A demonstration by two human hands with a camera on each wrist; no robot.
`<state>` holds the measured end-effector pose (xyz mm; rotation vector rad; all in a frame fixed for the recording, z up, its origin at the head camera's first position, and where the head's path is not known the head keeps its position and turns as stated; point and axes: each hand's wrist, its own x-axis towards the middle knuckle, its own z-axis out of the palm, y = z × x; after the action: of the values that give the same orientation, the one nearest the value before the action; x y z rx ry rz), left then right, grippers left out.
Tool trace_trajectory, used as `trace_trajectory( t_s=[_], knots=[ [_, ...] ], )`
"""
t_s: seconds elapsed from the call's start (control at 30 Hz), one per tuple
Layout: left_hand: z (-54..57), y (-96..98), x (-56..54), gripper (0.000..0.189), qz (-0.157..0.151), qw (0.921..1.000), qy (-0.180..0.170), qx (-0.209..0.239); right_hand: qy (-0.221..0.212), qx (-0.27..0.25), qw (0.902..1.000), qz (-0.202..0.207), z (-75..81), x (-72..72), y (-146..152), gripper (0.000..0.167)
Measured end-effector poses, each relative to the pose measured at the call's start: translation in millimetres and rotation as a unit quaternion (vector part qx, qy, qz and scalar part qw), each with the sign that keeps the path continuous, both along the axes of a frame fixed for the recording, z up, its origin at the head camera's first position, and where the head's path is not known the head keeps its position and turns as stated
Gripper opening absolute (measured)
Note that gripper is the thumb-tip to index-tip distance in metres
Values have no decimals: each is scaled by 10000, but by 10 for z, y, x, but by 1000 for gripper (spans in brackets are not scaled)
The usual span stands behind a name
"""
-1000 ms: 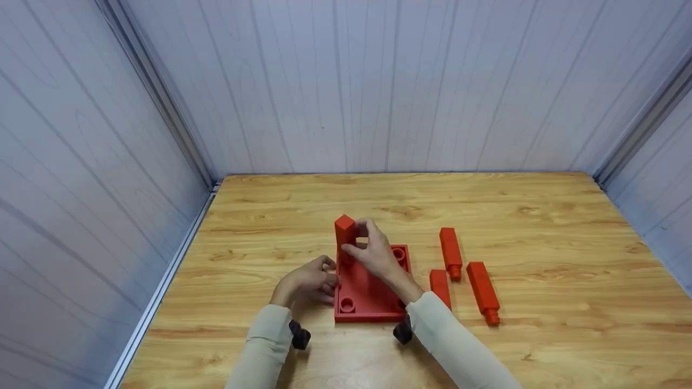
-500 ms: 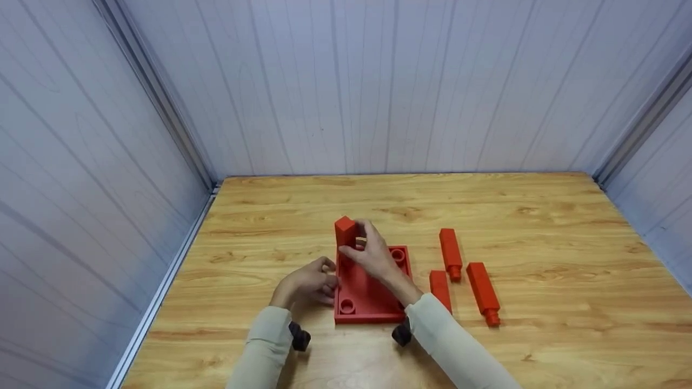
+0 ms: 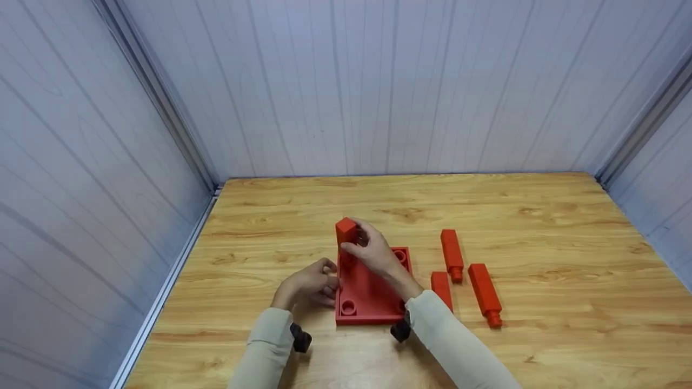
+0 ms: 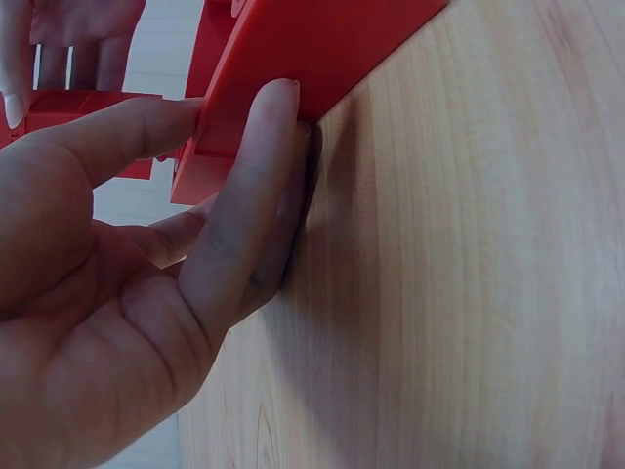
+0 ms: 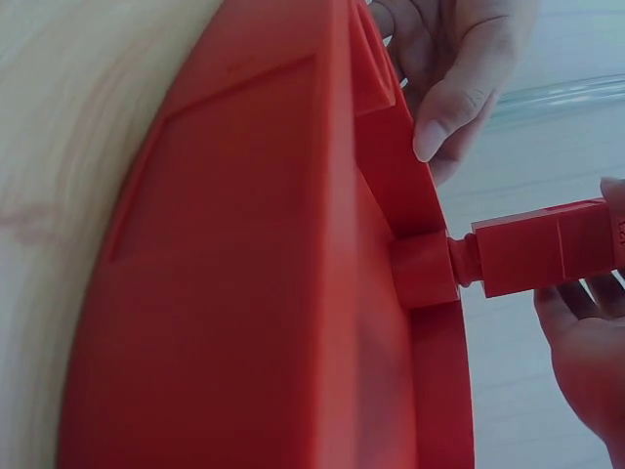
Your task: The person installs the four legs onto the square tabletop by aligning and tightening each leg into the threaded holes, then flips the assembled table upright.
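A red rectangular tabletop lies with its raised rim and round corner sockets facing up. My right hand pinches a red square table leg between thumb and fingers, upright over the far-left socket. In the right wrist view, the narrow end of the leg meets the socket, and part of its neck still shows above it. My left hand holds the tabletop's left edge; in the left wrist view its thumb is at the rim and its fingers press the outer wall.
To the right of the tabletop lie several loose things: one red leg farther back, another leg at the right, and a third leg partly covered by the right forearm. Pale panel walls stand behind the wooden table.
My right hand's fingers have shifted round the upright leg, reaching farther behind its top. The leg stays over the same socket, and the left hand keeps its place.
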<state>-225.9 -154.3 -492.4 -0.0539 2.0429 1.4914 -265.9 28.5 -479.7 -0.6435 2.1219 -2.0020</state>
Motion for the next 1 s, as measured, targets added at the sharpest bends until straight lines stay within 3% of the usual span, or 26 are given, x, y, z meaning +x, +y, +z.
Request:
trace_trajectory(
  t_s=[0.23, 0.53, 1.0],
  knots=[
    [8, 3, 16, 36, -7, 10000, 17, -21, 110, 132, 9996, -236, 243, 159, -14, 56],
    [2, 3, 9, 36, 15, 10000, 54, -11, 708, 393, 9943, -699, 283, 220, -71, 47],
    [-12, -7, -2, 37, -70, 9999, 102, 41, 970, 532, 9868, -1182, 305, 245, -124, 42]
  ],
)
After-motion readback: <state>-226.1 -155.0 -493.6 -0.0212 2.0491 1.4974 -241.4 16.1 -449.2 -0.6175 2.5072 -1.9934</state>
